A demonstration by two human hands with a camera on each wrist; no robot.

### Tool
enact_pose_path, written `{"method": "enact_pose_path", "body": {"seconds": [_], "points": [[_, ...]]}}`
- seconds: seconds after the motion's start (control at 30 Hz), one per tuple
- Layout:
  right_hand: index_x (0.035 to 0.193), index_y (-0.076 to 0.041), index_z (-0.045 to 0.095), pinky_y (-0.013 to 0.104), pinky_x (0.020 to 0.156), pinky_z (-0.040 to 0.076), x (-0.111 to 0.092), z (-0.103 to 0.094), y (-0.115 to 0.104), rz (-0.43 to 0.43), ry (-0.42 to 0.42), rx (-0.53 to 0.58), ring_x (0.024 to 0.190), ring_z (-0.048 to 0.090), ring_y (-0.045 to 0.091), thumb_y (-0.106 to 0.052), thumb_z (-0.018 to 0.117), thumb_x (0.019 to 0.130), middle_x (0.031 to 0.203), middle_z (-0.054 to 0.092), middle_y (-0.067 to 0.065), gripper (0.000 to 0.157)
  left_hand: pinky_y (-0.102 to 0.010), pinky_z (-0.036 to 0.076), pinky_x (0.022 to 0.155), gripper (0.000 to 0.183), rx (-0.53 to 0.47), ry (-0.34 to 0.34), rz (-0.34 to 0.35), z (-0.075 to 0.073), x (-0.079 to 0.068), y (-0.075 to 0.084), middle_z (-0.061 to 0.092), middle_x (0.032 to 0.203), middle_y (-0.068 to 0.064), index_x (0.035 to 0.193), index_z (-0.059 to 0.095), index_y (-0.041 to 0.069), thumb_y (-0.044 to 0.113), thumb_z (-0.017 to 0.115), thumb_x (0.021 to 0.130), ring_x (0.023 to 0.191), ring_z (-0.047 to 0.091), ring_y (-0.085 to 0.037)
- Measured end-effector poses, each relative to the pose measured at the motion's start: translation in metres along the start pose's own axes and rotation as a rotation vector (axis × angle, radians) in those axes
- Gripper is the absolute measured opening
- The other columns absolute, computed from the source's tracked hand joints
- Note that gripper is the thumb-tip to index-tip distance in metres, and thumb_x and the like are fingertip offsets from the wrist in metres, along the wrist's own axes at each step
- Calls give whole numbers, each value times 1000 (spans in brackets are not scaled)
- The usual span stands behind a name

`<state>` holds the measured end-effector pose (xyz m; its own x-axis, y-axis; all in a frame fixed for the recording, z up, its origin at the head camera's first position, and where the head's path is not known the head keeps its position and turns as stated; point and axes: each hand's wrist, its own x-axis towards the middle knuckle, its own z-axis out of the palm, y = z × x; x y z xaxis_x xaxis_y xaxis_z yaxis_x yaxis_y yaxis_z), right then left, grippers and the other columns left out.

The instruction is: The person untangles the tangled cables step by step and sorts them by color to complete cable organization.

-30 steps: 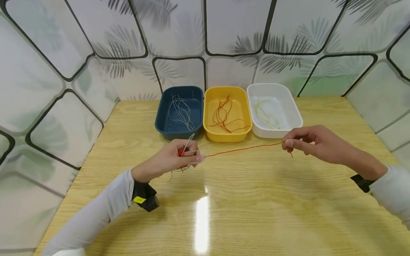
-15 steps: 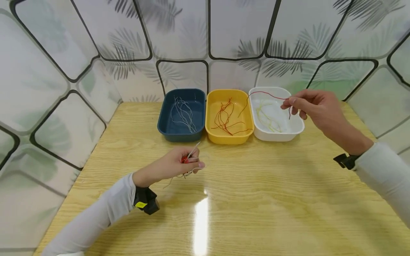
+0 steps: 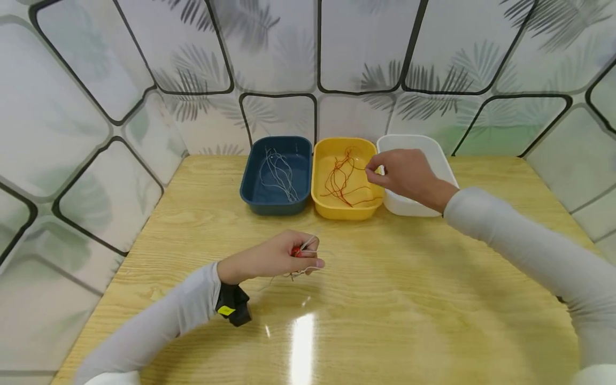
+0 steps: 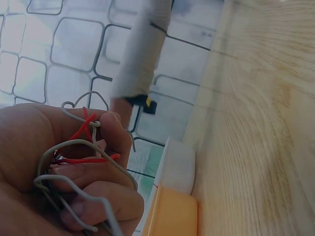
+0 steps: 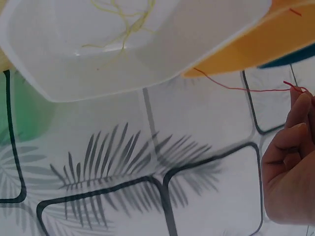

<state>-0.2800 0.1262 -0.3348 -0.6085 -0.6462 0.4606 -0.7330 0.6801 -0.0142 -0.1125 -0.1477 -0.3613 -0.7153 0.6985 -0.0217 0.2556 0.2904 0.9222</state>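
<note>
My left hand [image 3: 274, 255] curls round a tangled bundle of grey and red strings, above the table in front of the bins. In the left wrist view, grey string [image 4: 74, 142] loops over the fingers, with red string [image 4: 91, 160] between them. Over the right side of the yellow bin [image 3: 344, 213], my right hand [image 3: 403, 170] pinches one red string [image 5: 246, 90] between thumb and fingertip. That string trails down toward the yellow bin, where several red strings [image 3: 343, 184] lie.
Left of the yellow bin stands a dark blue bin [image 3: 275, 208] holding grey strings [image 3: 281, 179]. To its right is a white bin [image 3: 416, 141], partly behind my right hand, with yellow strings [image 5: 130, 29]. A patterned wall [image 3: 356, 48] rises behind them on the wooden table [image 3: 385, 299].
The red string came free of the bundle in my left hand. My right hand carried it up and then left, from over the white bin to the yellow one. The left hand shifted slightly right.
</note>
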Motion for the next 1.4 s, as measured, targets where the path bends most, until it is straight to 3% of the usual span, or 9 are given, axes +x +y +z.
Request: {"method": "enact_pose_path", "body": {"seconds": [0.17, 0.27, 0.4, 0.53, 0.63, 0.83, 1.07, 1.27, 1.4], "points": [[81, -23, 68, 28, 43, 35, 7, 38, -10, -88, -146, -44, 55, 47, 8, -30, 52, 85, 73, 61, -11, 18, -28, 33, 52, 39, 5, 6, -1, 5, 6, 0, 43, 66, -6, 72, 31, 8, 26, 60, 89, 56, 41, -19], [78, -22, 68, 30, 45, 37, 11, 50, -14, -106, -227, -55, 54, 47, 10, -28, 53, 84, 68, 58, -10, 17, -29, 35, 52, 38, -2, 90, 12, 5, 10, 1, 45, 67, -7, 73, 31, 7, 26, 60, 89, 57, 42, -20], [82, -21, 70, 33, 48, 39, 15, 50, -17, -39, -343, -42, 57, 51, 11, -32, 56, 85, 71, 61, -9, 18, -30, 33, 51, 39, -64, 251, 2, 2, 13, 6, 47, 72, -11, 74, 31, 5, 26, 61, 88, 57, 40, -23], [95, -22, 71, 33, 51, 41, 14, 40, -23, 28, -370, -20, 65, 56, 11, -39, 57, 87, 84, 65, -9, 23, -29, 31, 48, 40, -97, 328, -34, -3, 12, 9, 50, 75, -15, 74, 34, 4, 28, 62, 87, 54, 37, -25], [100, -24, 69, 30, 52, 41, -1, 23, -42, 82, -328, 172, 64, 55, 11, -46, 52, 90, 87, 65, -11, 29, -29, 32, 49, 40, -89, 334, -46, -2, 11, 8, 52, 75, -14, 74, 34, 4, 30, 62, 87, 55, 39, -25], [95, -23, 62, 33, 56, 43, -47, -20, -103, 152, -366, 852, 65, 55, 18, -46, 49, 92, 83, 63, -4, 27, -30, 36, 52, 36, -38, 286, 1, 6, 18, 0, 49, 71, -10, 74, 35, 6, 26, 61, 88, 60, 46, -25], [90, -5, 55, 35, 54, 41, -60, -28, -121, 143, -348, 1299, 64, 52, 25, -22, 49, 96, 85, 60, 13, 18, -32, 30, 48, 37, -78, 263, 52, 1, 12, 8, 38, 60, -12, 78, 33, 6, 30, 59, 89, 51, 38, -27], [88, 0, 51, 36, 62, 45, -72, -46, -105, 257, -206, 1380, 70, 55, 27, -20, 47, 97, 84, 60, 17, 22, -31, 28, 47, 32, -171, 231, -10, -4, 5, 9, 34, 59, -11, 91, 39, 7, 29, 61, 88, 50, 34, -24], [88, 0, 51, 37, 62, 46, -77, -50, -97, 275, -200, 1350, 69, 56, 27, -18, 49, 96, 82, 60, 17, 19, -32, 27, 46, 27, -153, 218, -34, -6, 4, 9, 35, 60, -11, 104, 48, 12, 35, 55, 91, 50, 33, -25]]}}
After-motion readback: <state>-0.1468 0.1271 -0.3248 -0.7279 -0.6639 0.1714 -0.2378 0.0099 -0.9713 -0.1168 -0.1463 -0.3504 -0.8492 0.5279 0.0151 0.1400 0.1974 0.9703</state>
